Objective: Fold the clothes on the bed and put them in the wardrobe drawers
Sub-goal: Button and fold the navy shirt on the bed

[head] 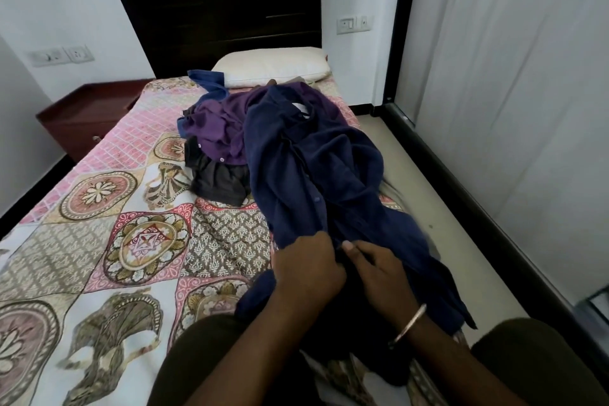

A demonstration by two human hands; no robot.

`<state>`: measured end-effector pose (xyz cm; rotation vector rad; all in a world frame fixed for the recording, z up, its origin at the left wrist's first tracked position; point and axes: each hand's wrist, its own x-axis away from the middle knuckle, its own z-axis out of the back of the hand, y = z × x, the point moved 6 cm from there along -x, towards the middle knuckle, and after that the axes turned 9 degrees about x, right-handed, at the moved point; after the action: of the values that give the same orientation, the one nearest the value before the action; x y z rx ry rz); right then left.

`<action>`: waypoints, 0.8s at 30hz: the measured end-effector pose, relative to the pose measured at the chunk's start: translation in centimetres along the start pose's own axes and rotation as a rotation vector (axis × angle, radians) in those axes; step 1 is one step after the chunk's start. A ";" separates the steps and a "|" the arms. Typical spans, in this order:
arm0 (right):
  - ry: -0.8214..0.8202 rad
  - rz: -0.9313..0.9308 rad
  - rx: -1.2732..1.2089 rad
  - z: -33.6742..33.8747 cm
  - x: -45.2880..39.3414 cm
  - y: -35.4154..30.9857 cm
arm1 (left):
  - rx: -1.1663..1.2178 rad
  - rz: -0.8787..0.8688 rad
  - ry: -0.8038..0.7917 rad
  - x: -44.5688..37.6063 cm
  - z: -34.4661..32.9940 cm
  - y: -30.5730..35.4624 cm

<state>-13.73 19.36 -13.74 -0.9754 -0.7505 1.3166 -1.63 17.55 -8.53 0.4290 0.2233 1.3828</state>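
Head view: early in the fold step, nothing folded yet. Navy shirt (316, 168) lies stretched along the bed (99, 208), its far end on the purple garment (217, 128). Left hand (308, 265) and right hand (379, 273) are side by side, fingers curled, both gripping the near hem. Next I'd guess: spread it flat, placket aligned

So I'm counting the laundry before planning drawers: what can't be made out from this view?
- Pile: the navy shirt and purple garment cover it, so no count.
- Navy shirt's hem: behind both hands.
- Wardrobe drawers: none visible; the right edge cuts off the white panels.
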 end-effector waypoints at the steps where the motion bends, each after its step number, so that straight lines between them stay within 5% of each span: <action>1: -0.027 -0.083 -0.095 -0.2 0.2 0.3 | 0.094 -0.052 -0.052 0.5 -0.7 0.7; 7: -0.135 -0.407 -0.350 -1.1 1.3 3.3 | 0.409 -0.057 -0.511 1.1 -4.2 0.1; 9: -0.091 -0.419 -0.340 -1.4 1.4 4.3 | 0.577 0.097 -0.451 0.1 -4.1 -1.1; 13: -0.044 -0.356 -0.483 -1.9 1.5 3.6 | 0.711 0.321 -0.075 -2.7 -2.7 -5.3; 16: -0.155 -0.265 -0.675 -2.7 1.5 1.8 | 0.982 0.438 -0.154 -3.2 -3.3 -5.3; 19: -0.180 -0.249 -0.678 -2.9 1.4 1.8 | 1.137 0.393 -0.248 -3.2 -4.1 -3.6; 24: -0.240 -0.312 -0.647 -3.1 1.9 2.5 | 1.230 0.301 0.062 -4.6 -1.9 -4.9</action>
<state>-11.84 20.73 -17.45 -1.1494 -1.5088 0.9326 1.15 12.73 -12.71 1.4735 1.1132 1.4208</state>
